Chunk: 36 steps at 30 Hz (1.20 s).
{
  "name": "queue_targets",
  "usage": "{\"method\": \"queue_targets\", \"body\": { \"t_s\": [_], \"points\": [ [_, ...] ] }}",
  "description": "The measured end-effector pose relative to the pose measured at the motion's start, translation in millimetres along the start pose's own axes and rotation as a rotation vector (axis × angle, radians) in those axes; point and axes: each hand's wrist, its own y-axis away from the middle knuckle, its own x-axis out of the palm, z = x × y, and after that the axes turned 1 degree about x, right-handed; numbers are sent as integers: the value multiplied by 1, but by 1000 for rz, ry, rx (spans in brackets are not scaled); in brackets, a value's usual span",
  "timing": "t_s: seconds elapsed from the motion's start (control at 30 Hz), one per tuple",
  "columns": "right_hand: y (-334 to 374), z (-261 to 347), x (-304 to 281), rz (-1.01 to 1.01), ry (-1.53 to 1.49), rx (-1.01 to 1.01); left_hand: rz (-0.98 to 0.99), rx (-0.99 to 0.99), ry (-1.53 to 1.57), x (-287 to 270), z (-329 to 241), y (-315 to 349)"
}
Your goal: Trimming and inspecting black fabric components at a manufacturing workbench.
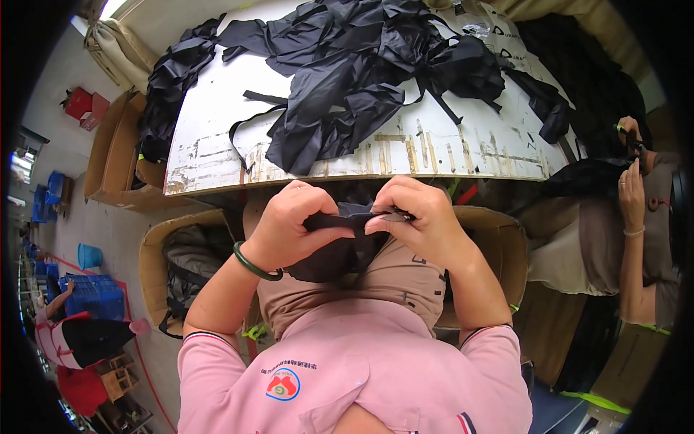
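Note:
A black fabric piece (329, 262) hangs between my two hands, above my lap and just in front of the table's near edge. My left hand (302, 223) pinches its upper edge between thumb and fingers; a green bangle is on that wrist. Close beside it, my right hand (418, 217) pinches the same edge. A small dark bit shows by the right fingers, too little of it visible to name. On the table ahead lies a loose heap of black fabric pieces (340, 87) with thin straps.
The white table (210, 123) has a worn, tape-marked front edge. Cardboard boxes stand at my left (155, 246) and right (499, 239), the left one holding dark fabric. A co-worker's hand (632, 195) is at far right. Blue crates (94, 293) stand on the floor at left.

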Motion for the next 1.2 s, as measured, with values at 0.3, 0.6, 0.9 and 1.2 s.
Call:
{"method": "queue_targets", "body": {
  "t_s": [0.3,0.6,0.9,1.2],
  "points": [
    [-8,2,9,70,-715,-179,253,-466,1257,13,50,7],
    [-16,0,19,28,-551,-295,109,-427,960,73,41,-2],
    [-7,-9,11,-76,-395,-26,-117,-127,596,44,9,8],
    [-5,-16,13,76,-672,243,-169,-264,975,49,9,10]
  ]
}}
